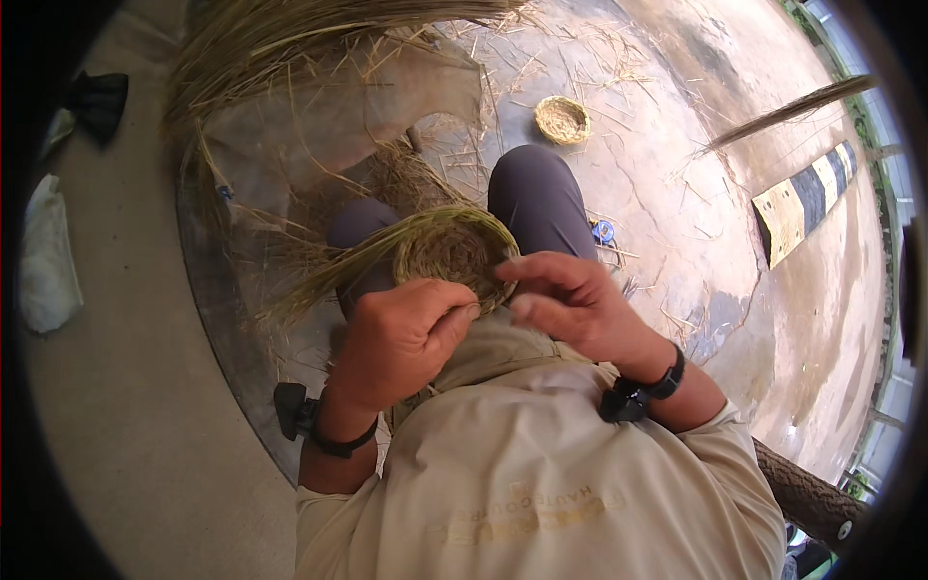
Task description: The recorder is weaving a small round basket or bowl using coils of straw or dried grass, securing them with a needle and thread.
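A small round woven straw basket (452, 249) rests in my lap between my knees. From its left side a sheaf of loose greenish straw (333, 274) fans out over my left thigh. My left hand (408, 331) is closed in a pinch at the basket's near rim; what lies between its fingertips is too small to make out. Just right of the basket is my right hand (580, 307), thumb and forefinger apart, with no object visible between them. Its forefinger reaches the right rim; whether it touches I cannot tell.
A second woven basket (564, 120) sits on the floor ahead, amid scattered straw. A large straw bundle (319, 39) lies at the far left. A blue round object (602, 232) is beside my right knee. A striped ramp (807, 201) and straw broom-like bundle (788, 112) are farther right.
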A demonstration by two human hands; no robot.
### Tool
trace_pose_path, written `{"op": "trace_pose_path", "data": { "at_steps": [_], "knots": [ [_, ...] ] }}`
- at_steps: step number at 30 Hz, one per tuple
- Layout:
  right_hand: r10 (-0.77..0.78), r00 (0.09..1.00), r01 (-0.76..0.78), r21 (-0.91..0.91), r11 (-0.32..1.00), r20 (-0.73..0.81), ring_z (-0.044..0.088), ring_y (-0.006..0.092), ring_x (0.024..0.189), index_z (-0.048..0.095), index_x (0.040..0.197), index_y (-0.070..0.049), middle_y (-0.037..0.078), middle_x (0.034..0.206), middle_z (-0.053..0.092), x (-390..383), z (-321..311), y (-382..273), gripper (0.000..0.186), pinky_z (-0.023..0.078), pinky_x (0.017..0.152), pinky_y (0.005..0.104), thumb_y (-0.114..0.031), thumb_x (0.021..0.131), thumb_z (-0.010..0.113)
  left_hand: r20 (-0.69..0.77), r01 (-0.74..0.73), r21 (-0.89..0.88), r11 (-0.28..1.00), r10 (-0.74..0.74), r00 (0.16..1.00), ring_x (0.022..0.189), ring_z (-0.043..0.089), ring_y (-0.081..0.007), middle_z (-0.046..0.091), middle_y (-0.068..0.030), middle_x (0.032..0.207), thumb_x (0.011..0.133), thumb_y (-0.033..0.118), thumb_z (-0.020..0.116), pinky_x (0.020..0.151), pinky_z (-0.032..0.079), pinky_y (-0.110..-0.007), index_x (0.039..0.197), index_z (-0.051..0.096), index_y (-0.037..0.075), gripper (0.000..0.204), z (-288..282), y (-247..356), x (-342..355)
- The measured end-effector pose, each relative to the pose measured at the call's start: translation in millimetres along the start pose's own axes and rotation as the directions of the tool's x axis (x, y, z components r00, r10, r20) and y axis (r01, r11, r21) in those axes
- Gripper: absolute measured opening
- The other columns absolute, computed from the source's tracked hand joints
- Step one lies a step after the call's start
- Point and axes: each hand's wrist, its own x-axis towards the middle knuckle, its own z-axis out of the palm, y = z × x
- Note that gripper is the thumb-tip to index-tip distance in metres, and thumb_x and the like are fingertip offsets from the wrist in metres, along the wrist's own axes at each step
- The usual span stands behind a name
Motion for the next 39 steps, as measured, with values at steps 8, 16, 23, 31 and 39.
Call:
{"op": "trace_pose_path", "data": {
  "at_steps": [8, 16, 23, 31, 39],
  "knots": [
    [0.195, 0.975, -0.2, 0.046, 0.979, 0.105, 0.058, 0.0039, 0.068, 0.072, 0.106, -0.001, -0.003, 0.081, 0.064, 7, -3, 4, 0.018, 0.046, 0.06, 0.023, -0.019, 0.105, 0.071, -0.017, 0.039, 0.004, 0.999, -0.038, 0.999, 0.071, 0.072, -0.0187, 0.074, -0.0127, 0.085, 0.087, -0.004, 0.076, 0.063, 0.055, -0.031, 0.099, 0.074, -0.001, 0.013, -5, -4, -3],
    [0.166, 0.985, -0.166, 0.014, 0.986, -0.052, 0.058, 0.0029, 0.068, 0.072, 0.099, -0.004, -0.004, 0.074, 0.062, 2, -12, 4, 0.017, 0.044, 0.059, 0.0214, -0.019, 0.106, 0.068, -0.054, 0.287, -0.222, 0.932, -0.305, 0.951, 0.076, 0.068, -0.0108, 0.073, -0.0063, 0.082, 0.091, -0.002, 0.075, 0.068, 0.053, -0.028, 0.098, 0.072, -0.001, 0.008, -26, -20, -29],
    [0.238, 0.97, -0.236, -0.046, 0.971, 0.053, 0.058, 0.0042, 0.07, 0.072, 0.099, -0.002, -0.004, 0.076, 0.062, 2, -6, 18, 0.017, 0.047, 0.062, 0.0231, -0.018, 0.106, 0.069, -0.095, 0.077, -0.816, 0.573, -0.265, 0.96, 0.086, 0.065, -0.0162, 0.07, -0.0115, 0.094, 0.098, 0.002, 0.063, 0.085, 0.054, -0.035, 0.096, 0.065, 0.003, 0.003, 0, -9, -23],
    [0.246, 0.968, -0.24, -0.091, 0.967, 0.057, 0.06, 0.0057, 0.072, 0.074, 0.106, -0.001, -0.002, 0.079, 0.063, 2, -8, 24, 0.026, 0.049, 0.065, 0.0249, -0.024, 0.109, 0.063, 0.064, 0.085, -0.992, 0.088, -0.221, 0.973, 0.071, 0.053, -0.0161, 0.059, -0.0074, 0.083, 0.1, 0.007, 0.058, 0.074, 0.051, -0.038, 0.098, 0.056, 0.006, 0.003, 19, -17, -20],
    [-0.211, 0.976, 0.153, -0.555, 0.818, -0.043, 0.064, 0.0103, 0.078, 0.074, 0.121, 0.0, 0.003, 0.093, 0.071, -10, -49, 12, 0.035, 0.053, 0.071, 0.025, -0.03, 0.111, 0.059, 0.15, 0.294, -0.919, 0.264, -0.454, 0.878, 0.068, 0.054, -0.0134, 0.064, -0.0075, 0.082, 0.1, 0.002, 0.056, 0.062, 0.045, -0.028, 0.122, 0.056, 0.007, 0.022, 21, -9, -21]
  ]
}}
